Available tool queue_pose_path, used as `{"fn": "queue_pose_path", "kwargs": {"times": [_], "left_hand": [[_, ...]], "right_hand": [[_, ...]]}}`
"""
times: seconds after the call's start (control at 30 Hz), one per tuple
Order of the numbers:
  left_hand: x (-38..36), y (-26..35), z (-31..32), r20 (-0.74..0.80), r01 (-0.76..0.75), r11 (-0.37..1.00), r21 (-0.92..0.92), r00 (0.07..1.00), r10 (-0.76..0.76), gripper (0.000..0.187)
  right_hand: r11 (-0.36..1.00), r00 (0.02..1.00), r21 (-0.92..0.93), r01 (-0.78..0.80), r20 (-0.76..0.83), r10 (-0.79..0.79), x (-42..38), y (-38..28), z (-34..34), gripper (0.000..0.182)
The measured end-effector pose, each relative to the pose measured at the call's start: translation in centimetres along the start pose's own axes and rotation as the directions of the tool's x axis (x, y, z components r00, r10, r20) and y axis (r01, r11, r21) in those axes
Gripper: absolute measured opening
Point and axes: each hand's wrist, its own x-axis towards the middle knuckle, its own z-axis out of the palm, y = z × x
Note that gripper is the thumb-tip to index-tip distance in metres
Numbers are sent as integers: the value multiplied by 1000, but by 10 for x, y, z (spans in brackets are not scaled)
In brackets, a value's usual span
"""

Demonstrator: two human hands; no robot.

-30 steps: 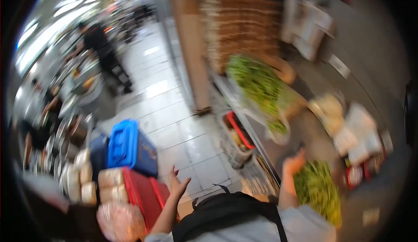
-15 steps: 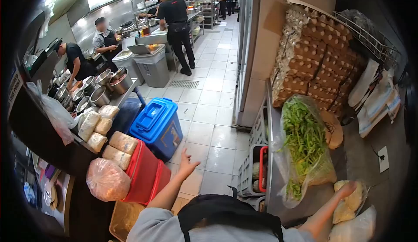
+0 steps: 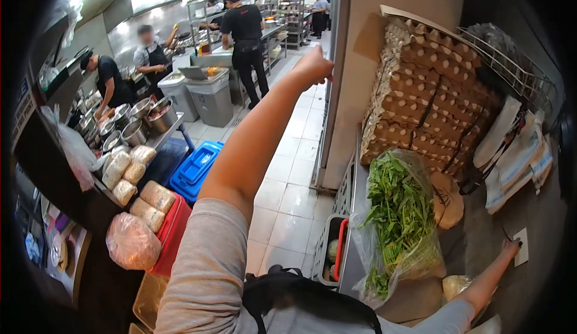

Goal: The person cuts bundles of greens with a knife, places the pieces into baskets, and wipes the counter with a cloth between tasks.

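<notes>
My left hand is stretched far forward at the end of a raised arm, its fingers curled in with nothing showing in them. In view it overlaps the edge of the tall wall corner. Low on the right, my right hand reaches to the white wall outlet plate. Its fingers are closed at a small black plug there, mostly covered by the fingertips. Under the right forearm lies a plastic bag of pale yellow food. Beside it on the counter rests a clear bag of leafy greens.
Tall stacks of egg trays stand behind the greens; a wire basket is beside them. On the left are a red bin, a blue lidded bin and steel pots. Several people work farther back along the aisle.
My left hand has risen and swung forward, its spread fingers now curled. My right hand has left the bag of yellow food and moved up to the wall outlet.
</notes>
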Motion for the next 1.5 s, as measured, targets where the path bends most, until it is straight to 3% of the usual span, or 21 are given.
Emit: {"fn": "queue_pose_path", "kwargs": {"times": [0.13,0.27,0.37,0.43,0.63,0.83,0.93,1.03,1.07,1.13,1.23,1.37,1.43,1.47,1.5], "left_hand": [[26,12,11,-101,37,998,56,994,-31,61],[55,10,9,-68,80,990,117,995,-72,74],[58,15,10,-158,103,986,133,984,-81,64],[58,12,9,-167,107,981,160,983,-80,62],[61,-19,-12,-151,103,975,198,986,-73,62],[58,-43,-35,-162,124,977,175,982,-96,66],[55,-50,-45,-160,109,984,142,983,-86,69],[60,-49,-48,-142,63,996,58,988,-55,72],[61,-44,-48,-126,40,999,-16,991,-41,74],[64,-38,-45,-82,-3,999,-40,997,0,75],[75,-33,-42,-91,-2,998,-65,996,-4,77],[70,-32,-72,-239,97,981,-170,961,-137,50],[82,-51,-93,-198,128,955,-268,963,-185,75],[87,-59,-97,-261,136,973,-189,948,-184,74],[85,-59,-99,-247,123,965,-230,952,-180,80]], "right_hand": [[993,992,62,-105,80,100,81,10,-24,38],[994,994,-92,-67,-96,58,51,-10,-23,26],[998,972,-53,-47,-234,33,26,-17,-13,22],[999,972,-32,-31,-232,23,30,-16,-14,22],[996,1000,92,-9,30,6,64,-11,-32,22],[982,986,172,-77,-133,101,77,-17,-24,30],[997,997,-67,-28,-67,23,71,-2,-38,45],[894,949,-446,47,-259,-180,-37,-26,-28,52],[817,923,-515,258,-118,-367,-49,-22,-31,51],[551,729,-544,633,178,-661,-75,-10,-41,48],[666,737,-321,674,229,-636,-201,-5,-21,45],[698,746,-264,665,203,-634,-305,2,-20,39],[657,726,-322,682,189,-661,-322,10,-28,37],[664,736,-329,671,189,-650,-333,12,-28,37],[670,745,-338,661,191,-639,-344,14,-29,37]]}}
